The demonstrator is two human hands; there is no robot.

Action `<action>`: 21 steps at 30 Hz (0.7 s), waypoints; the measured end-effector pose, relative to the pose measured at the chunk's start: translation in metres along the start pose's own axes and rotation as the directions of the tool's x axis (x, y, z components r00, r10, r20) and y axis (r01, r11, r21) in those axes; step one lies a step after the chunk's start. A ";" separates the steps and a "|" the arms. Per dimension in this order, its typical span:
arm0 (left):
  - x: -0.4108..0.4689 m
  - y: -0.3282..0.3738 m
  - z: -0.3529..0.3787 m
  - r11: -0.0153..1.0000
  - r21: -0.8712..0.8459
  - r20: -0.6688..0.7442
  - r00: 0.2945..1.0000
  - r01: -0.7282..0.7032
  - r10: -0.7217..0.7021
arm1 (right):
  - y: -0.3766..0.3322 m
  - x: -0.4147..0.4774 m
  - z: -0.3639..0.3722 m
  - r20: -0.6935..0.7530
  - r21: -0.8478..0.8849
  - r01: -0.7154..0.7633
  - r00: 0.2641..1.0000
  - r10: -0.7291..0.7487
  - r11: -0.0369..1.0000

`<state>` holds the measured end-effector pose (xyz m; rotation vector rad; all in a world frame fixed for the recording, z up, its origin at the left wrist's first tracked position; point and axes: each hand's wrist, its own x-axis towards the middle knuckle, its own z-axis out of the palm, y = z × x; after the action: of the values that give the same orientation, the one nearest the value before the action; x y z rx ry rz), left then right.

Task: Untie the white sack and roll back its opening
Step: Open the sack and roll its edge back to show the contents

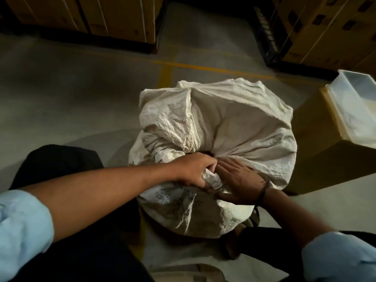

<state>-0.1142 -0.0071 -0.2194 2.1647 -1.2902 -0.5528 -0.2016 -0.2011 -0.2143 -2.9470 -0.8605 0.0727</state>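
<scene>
Single head-worn view, steeply downward, close over the white sack (219, 127).

We see a grey concrete floor (81, 94) with yellow painted lines (203, 67). The white sack (234, 123) stands on it, under the hands' grip; a cardboard box (325, 159) stands just right of that grip, and stacked cartons (114, 19) sit well beyond it

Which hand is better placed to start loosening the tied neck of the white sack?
Left. The left hand is already clenched around the gathered neck of the crumpled white woven sack, while the right hand lies flat beside it, fingers extended.
</scene>
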 end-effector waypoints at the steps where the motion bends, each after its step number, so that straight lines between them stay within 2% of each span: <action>1: -0.002 0.001 -0.001 0.997 0.051 -0.040 0.998 -0.050 0.052 | 0.002 0.001 0.004 -0.011 0.010 -0.005 1.000 0.005 1.000; 4: -0.010 0.005 0.001 0.948 0.226 -0.101 0.963 -0.223 0.250 | 0.007 0.002 0.014 -0.098 -0.026 -0.102 0.990 0.099 0.994; 7: -0.016 0.000 -0.002 0.886 0.305 -0.114 0.911 -0.349 0.397 | 0.008 -0.005 0.019 -0.177 -0.165 -0.182 0.972 0.152 0.969; 8: -0.018 -0.002 -0.006 0.891 0.295 -0.123 0.911 -0.346 0.394 | 0.011 -0.008 0.020 -0.187 -0.217 -0.186 0.971 0.146 0.958; 10: -0.020 -0.007 -0.019 0.936 0.234 -0.156 0.941 -0.262 0.302 | 0.021 -0.011 0.018 -0.176 -0.254 -0.226 0.967 0.185 0.940; 12: -0.021 -0.013 -0.029 0.979 0.150 -0.120 0.980 -0.138 0.157 | 0.030 -0.014 0.016 -0.165 -0.214 -0.299 0.949 0.267 0.930; 16: -0.016 -0.018 -0.040 1.000 0.026 0.000 1.000 -0.016 0.016 | 0.038 -0.016 0.018 -0.023 -0.097 -0.391 0.920 0.391 0.915; 19: -0.011 -0.015 -0.046 0.988 0.145 0.066 0.997 -0.058 0.049 | 0.041 -0.006 0.015 0.163 -0.041 -0.365 0.916 0.366 0.930; 21: -0.010 -0.011 -0.047 0.950 0.275 0.022 0.989 -0.148 0.147 | 0.033 0.002 0.007 0.252 -0.032 -0.290 0.924 0.289 0.956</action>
<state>-0.0829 0.0179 -0.1898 2.2610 -1.5952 -0.3293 -0.1827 -0.2276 -0.2241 -3.0790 -0.4324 0.4777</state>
